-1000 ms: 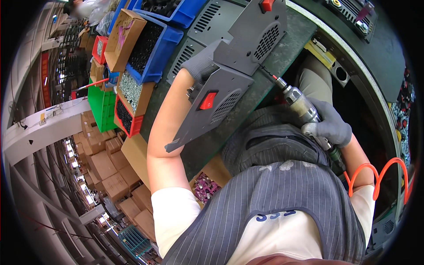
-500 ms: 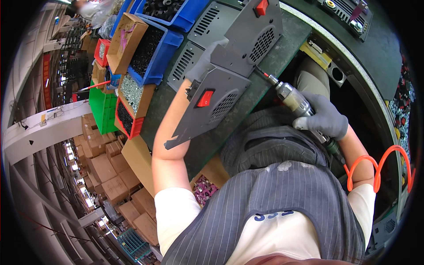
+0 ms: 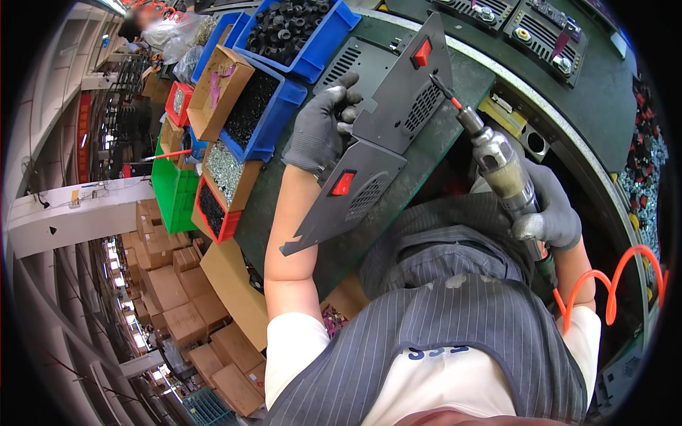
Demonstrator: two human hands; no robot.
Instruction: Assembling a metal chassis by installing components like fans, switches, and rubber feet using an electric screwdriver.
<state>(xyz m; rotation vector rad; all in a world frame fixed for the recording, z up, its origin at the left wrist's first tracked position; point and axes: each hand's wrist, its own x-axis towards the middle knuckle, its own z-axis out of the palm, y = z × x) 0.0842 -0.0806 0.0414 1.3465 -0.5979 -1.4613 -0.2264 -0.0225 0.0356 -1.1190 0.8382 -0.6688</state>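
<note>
My left hand (image 3: 320, 128), in a grey glove, is beside the left edge of two upright dark grey metal panels. Its fingers are loosely bent and apart, with no object visible in them. The far panel (image 3: 387, 106) and the near panel (image 3: 359, 188) each carry a red rocker switch and a honeycomb vent. My gloved right hand (image 3: 550, 213) is wrapped round an air screwdriver (image 3: 508, 170), which trails a coiled orange hose (image 3: 607, 280). The driver's bit points toward the far panel's vent; whether it touches is unclear. Slotted grey metal (image 3: 362, 60) lies behind the panels.
Blue bins (image 3: 263, 106) of black parts and a small cardboard box (image 3: 217, 92) line the left side. Nearer are a red tray (image 3: 217, 209) and a green bin (image 3: 174, 192). Slotted assemblies (image 3: 547, 39) sit beyond the pale rail (image 3: 469, 50).
My left hand has come out from behind the panels, and its fingers now show at their left. The screwdriver has shifted up and to the right, its bit leaving the joint between the panels.
</note>
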